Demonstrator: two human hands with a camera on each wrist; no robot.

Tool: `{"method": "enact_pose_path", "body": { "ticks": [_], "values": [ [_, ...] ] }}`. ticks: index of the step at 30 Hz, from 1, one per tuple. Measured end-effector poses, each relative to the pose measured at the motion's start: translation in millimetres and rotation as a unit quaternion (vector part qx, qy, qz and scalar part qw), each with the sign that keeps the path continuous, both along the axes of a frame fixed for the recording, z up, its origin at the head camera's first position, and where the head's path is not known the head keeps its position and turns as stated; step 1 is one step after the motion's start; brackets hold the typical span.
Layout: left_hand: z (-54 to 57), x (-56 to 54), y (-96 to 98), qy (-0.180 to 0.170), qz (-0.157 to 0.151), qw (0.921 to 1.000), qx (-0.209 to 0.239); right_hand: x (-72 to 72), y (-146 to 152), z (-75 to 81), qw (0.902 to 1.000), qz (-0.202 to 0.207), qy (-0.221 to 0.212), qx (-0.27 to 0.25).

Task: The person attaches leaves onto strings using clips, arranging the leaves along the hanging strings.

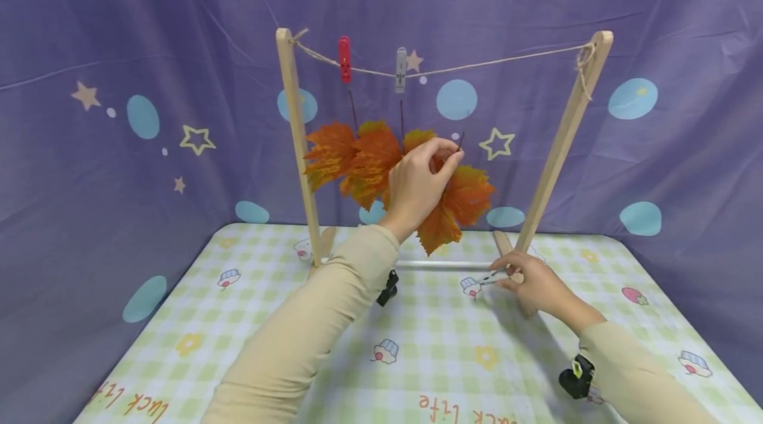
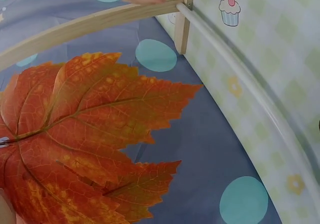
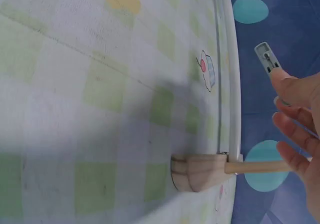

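Note:
My left hand pinches the stem of an orange artificial maple leaf in front of the string; the leaf fills much of the left wrist view, veins showing. Lower down, beside the right post, my right hand holds a grey clothespin between thumb and fingers, its far end sticking out past them. Two more maple leaves hang to the left, overlapping each other, and my left hand covers part of that cluster. A red clothespin and another grey clothespin sit on the string above their stems.
Twine sags between two wooden posts, joined low down by a white rod. The stand is on a checked tablecloth before a purple curtain. Black wrist devices show beside both sleeves.

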State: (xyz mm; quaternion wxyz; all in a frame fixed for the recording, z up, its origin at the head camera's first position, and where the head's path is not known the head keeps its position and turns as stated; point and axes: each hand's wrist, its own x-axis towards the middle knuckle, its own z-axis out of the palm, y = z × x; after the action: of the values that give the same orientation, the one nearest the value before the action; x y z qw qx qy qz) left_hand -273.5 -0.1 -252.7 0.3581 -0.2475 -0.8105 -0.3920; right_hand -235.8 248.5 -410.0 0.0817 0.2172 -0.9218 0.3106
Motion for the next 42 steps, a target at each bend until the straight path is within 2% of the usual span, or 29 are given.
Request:
{"method": "enact_pose_path", "body": {
  "ticks": [2,4,10,16,21,33,38,42],
  "values": [
    [1.0,-1.8,0.8,0.01,0.001,0.9999,0.005,2.6,3.2,4.4,0.9999,-0.002,0.017,0.001],
    [2.5,-3.7,2.0,0.018,0.0,0.9998,0.01,4.2,6.0,8.7,0.9986,0.002,0.052,0.005],
    [7.8,-8.8,6.6,0.05,0.013,0.9984,0.022,7.5,11.1,23.3,0.9901,0.003,0.14,0.005],
    [14.5,-10.2,13.1,0.077,0.028,0.9963,0.024,8.6,16.9,39.8,0.981,-0.014,0.193,0.005],
    [14.8,-13.0,18.8,0.086,0.037,0.9951,0.032,8.8,22.8,55.2,0.9705,-0.03,0.239,-0.011],
    [17.0,-19.3,24.2,0.09,0.075,0.9926,0.03,7.0,20.9,89.0,0.9492,-0.039,0.302,-0.081],
    [19.1,-21.5,27.0,0.087,0.103,0.9906,0.026,4.2,14.9,99.2,0.9416,-0.048,0.318,-0.101],
    [19.7,-23.1,27.7,0.083,0.112,0.99,0.024,3.2,8.1,108.6,0.9376,-0.051,0.325,-0.112]
  ]
}}
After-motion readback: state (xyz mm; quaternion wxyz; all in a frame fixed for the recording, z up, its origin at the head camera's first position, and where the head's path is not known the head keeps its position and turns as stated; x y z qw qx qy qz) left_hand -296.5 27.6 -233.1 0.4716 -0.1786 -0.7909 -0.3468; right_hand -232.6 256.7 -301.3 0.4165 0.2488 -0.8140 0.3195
